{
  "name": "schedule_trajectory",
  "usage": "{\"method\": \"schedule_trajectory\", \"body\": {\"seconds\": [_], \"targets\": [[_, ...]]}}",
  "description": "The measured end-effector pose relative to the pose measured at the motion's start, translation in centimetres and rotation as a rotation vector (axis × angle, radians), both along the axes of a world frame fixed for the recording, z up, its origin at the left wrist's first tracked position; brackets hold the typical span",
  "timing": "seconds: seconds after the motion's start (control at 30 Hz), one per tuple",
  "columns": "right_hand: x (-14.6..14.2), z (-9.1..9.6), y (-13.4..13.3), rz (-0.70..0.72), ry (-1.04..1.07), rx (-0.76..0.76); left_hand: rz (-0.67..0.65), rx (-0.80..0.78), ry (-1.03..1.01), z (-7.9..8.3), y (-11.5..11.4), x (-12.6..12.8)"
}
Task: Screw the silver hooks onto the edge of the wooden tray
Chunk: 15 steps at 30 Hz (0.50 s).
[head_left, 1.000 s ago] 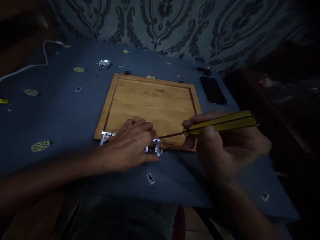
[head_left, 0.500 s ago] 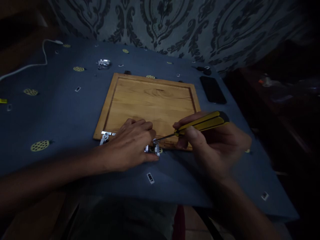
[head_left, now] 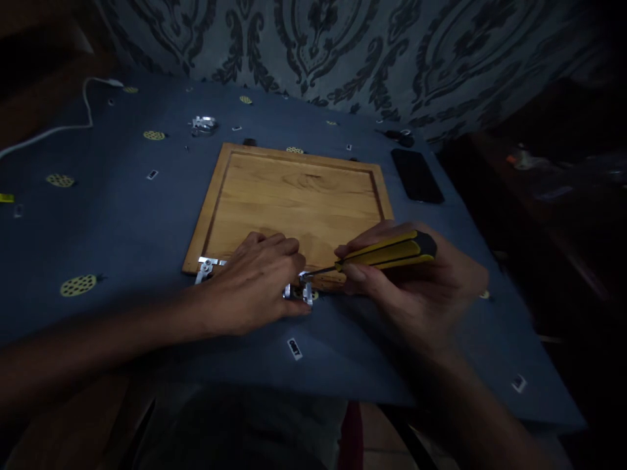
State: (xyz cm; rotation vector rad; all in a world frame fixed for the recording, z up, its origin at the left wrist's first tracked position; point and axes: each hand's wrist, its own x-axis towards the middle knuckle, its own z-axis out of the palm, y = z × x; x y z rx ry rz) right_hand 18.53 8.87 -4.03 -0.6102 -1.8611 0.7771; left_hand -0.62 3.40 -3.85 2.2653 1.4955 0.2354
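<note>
A phone (head_left: 417,175) and metal fitting (head_left: 203,124) lie near a wooden panel (head_left: 298,202) on a table (head_left: 127,228) printed "OBEY", left hand (head_left: 262,281) gripping and partly hiding the panel's near-edge hinge (head_left: 307,297), right hand (head_left: 421,294) gripping a screwdriver (head_left: 389,252).

And at 6 o'clock the left hand (head_left: 259,277) covers part of the metal hinge (head_left: 308,295)! Whether the tip of the screwdriver (head_left: 389,253) is seated there is too small to tell. The right hand (head_left: 431,294) masks the corner of the wooden board (head_left: 294,202) at 4 o'clock. Out at 9, the edge slices a yellow object (head_left: 6,198); between 9 and 10, the white cable (head_left: 49,134) runs off too. Clutter (head_left: 529,160) towards 2 o'clock? Lost in gloom.
</note>
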Motion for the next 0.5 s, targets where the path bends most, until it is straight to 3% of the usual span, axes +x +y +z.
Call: {"method": "schedule_trajectory", "body": {"seconds": [0.23, 0.4, 0.5], "targets": [[-0.24, 0.09, -0.08, -0.038, 0.005, 0.005, -0.004, 0.038, -0.025, -0.42, -0.06, -0.17], [-0.11, 0.05, -0.36, -0.166, 0.118, 0.033, -0.002, 0.03, -0.023, -0.59, -0.09, -0.33], [0.02, 0.22, -0.68, -0.14, 0.121, -0.01, -0.001, 0.019, -0.015, -0.35, -0.06, -0.27]]}}
